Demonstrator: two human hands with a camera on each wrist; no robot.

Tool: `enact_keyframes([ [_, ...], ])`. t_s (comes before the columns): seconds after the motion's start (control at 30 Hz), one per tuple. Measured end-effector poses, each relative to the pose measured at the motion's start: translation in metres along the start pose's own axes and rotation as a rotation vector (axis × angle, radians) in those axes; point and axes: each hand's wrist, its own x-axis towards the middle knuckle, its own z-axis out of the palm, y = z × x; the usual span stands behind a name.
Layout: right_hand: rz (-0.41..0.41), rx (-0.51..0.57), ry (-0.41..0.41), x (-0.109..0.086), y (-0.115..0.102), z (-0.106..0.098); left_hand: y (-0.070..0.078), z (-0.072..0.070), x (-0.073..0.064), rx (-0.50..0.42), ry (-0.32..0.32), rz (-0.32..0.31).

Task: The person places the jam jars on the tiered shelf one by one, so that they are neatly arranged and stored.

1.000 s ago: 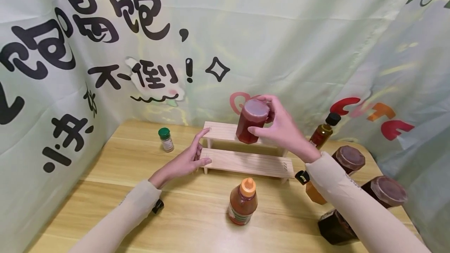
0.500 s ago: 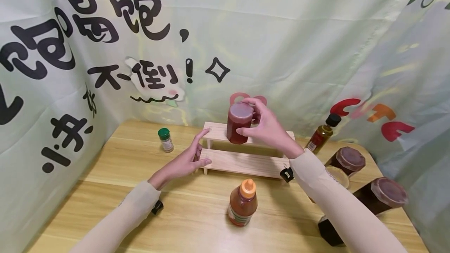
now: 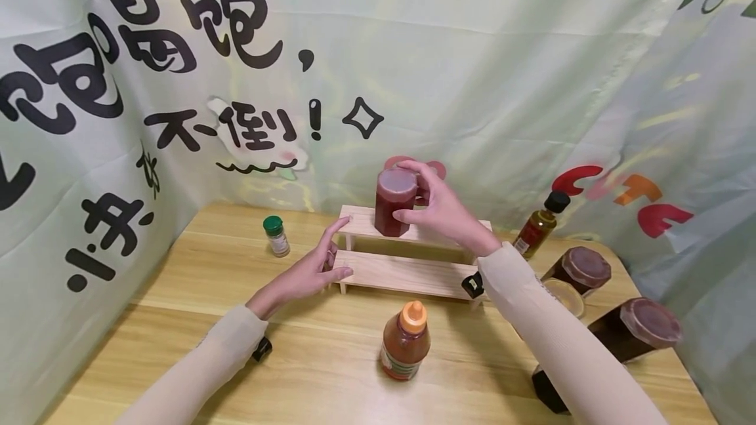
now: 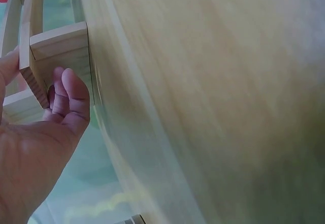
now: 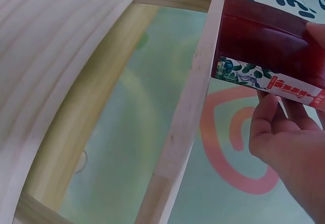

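My right hand (image 3: 440,208) grips a dark red jar (image 3: 394,205) with a pale lid, thumb in front and fingers behind. The jar stands upright at the upper tier of a two-tier wooden rack (image 3: 407,273). In the right wrist view, the labelled jar (image 5: 269,46) has its base against the shelf board (image 5: 177,117); I cannot tell whether a sliver of gap is left. At the rack's left end, my left hand (image 3: 304,274) holds the lower board, its thumb on top. The left wrist view has the left hand's (image 4: 45,142) fingers curled around the board's end (image 4: 33,82).
An orange-capped sauce bottle (image 3: 405,343) stands in front of the rack. A green-capped spice jar (image 3: 276,237) is at left. On the right are an oil bottle (image 3: 539,228) and several jars, one being a dark jar (image 3: 638,326), partly behind my right forearm. Printed cloth (image 3: 472,71) hangs behind.
My right hand has carried the dark red jar leftward along the upper tier, then slightly down to the board. The left hand has kept its place on the rack.
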Motion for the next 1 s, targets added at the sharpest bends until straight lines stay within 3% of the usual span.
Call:
enact_keyframes([
  [0.27,-0.038,0.037,-0.011,0.003,0.006,0.002,0.033,-0.005,-0.007,-0.015,-0.019,0.006],
  [0.57,-0.01,0.011,0.003,-0.003,0.003,0.003,0.001,0.0,0.0,-0.001,-0.008,0.006],
  [1.0,-0.012,-0.038,0.084,-0.035,-0.023,-0.007,-0.001,0.0,-0.001,-0.011,-0.012,-0.018],
])
